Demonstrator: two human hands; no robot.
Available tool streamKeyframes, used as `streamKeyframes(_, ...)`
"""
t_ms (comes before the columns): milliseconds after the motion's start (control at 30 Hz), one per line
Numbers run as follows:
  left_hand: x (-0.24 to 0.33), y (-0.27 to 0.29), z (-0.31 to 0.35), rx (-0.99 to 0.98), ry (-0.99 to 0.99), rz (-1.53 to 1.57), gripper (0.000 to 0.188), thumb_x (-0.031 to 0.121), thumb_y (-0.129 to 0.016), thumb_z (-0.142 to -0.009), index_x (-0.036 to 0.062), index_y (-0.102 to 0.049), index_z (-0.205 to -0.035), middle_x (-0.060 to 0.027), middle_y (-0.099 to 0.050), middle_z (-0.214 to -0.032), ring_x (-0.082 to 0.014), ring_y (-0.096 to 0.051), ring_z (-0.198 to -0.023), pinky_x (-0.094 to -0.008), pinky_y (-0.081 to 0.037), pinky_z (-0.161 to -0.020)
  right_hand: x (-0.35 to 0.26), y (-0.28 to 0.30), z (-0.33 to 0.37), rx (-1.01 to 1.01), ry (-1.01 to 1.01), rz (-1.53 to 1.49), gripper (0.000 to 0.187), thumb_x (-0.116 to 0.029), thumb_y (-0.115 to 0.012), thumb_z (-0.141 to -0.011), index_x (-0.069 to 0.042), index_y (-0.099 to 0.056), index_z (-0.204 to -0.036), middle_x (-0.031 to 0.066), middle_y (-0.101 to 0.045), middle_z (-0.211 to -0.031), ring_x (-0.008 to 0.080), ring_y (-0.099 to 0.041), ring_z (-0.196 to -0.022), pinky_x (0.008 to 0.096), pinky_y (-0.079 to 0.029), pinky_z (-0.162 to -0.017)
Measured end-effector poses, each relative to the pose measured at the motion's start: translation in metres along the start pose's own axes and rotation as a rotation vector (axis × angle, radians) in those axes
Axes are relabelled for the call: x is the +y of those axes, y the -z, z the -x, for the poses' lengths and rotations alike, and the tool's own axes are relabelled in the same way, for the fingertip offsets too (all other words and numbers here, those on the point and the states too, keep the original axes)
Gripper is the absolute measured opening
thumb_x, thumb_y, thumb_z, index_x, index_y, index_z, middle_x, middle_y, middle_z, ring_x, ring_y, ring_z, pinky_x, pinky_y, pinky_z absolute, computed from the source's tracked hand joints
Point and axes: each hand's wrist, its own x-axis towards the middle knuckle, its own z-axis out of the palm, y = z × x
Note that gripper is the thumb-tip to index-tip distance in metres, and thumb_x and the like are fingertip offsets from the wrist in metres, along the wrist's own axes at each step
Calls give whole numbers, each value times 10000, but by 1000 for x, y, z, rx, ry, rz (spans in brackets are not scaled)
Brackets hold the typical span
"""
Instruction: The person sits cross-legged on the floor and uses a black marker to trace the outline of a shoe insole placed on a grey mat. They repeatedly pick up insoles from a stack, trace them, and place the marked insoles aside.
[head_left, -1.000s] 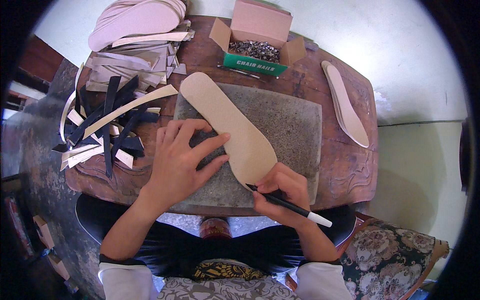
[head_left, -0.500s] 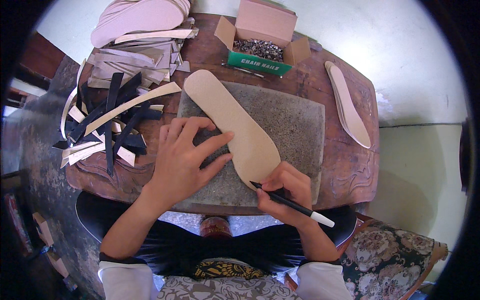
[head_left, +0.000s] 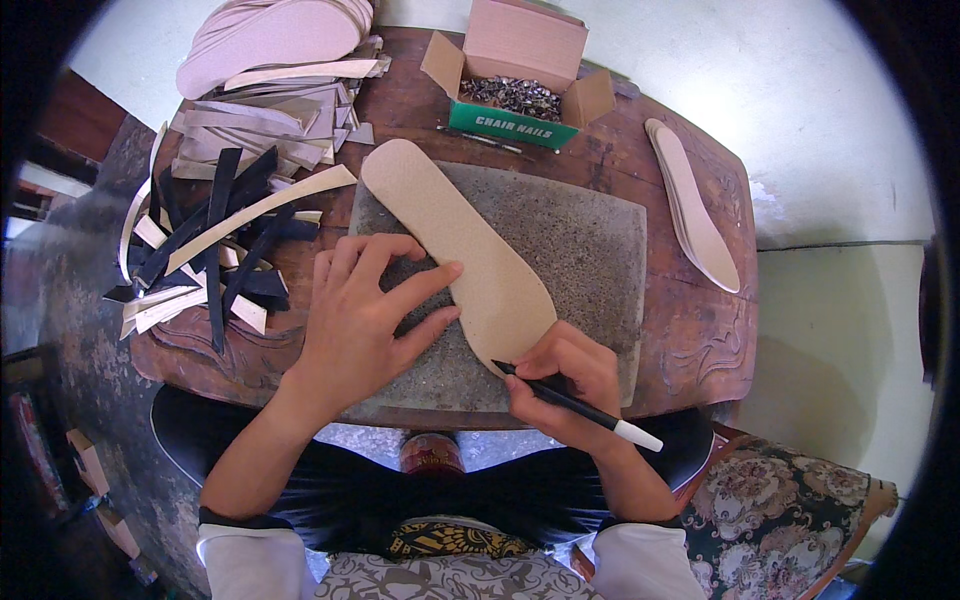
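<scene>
A beige insole point(head_left: 468, 238) lies flat, slanting across a grey stone slab point(head_left: 590, 250), its wider end nearest me. Against its left edge rest the thumb and forefinger of my left hand point(head_left: 362, 305); the fingers are spread, and the others bend above the slab. My right hand point(head_left: 570, 378) grips a black marker pen point(head_left: 575, 400) with a white end. The pen's dark tip is at the insole's near rim, close to my thumb and fingertips. Whether the tip touches the insole or sits just off it, I cannot tell.
Black and cream strips point(head_left: 215, 240) lie heaped at the left, with a stack of insoles point(head_left: 265, 45) and grey offcuts point(head_left: 250, 130) behind. A green open carton of nails point(head_left: 510, 115) stands at the back. More insoles point(head_left: 690, 205) lie at the right of the carved wooden table point(head_left: 690, 350).
The picture has shifted slightly. Both hands, the marker pen and the insole keep nearly the same places relative to one another.
</scene>
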Motion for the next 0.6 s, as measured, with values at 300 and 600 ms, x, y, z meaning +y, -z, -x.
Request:
streamKeyframes(300, 2, 3, -1, 4, -15, -9, 439, 252, -858, -781, 199, -761, -1206, -44, -609, -1159, -267, -546, -1076, -429, -414, -918, 0, -1, 0, 3, -15, -1, 196, 19, -803, -694, -17, -633, -784, 119, -671, -822, 234, -698, -736, 310, -526, -649)
streamKeyframes(600, 0, -1, 0, 4, -6, -8, 397, 321, -827, -810, 228, -764, -1190, -28, -610, -1172, -270, -532, -1110, -446, -393, -884, -2, 0, 0, 6, -17, 1, 201, 20, -805, -693, -21, -632, -786, 116, -670, -819, 229, -698, -722, 307, -527, -644)
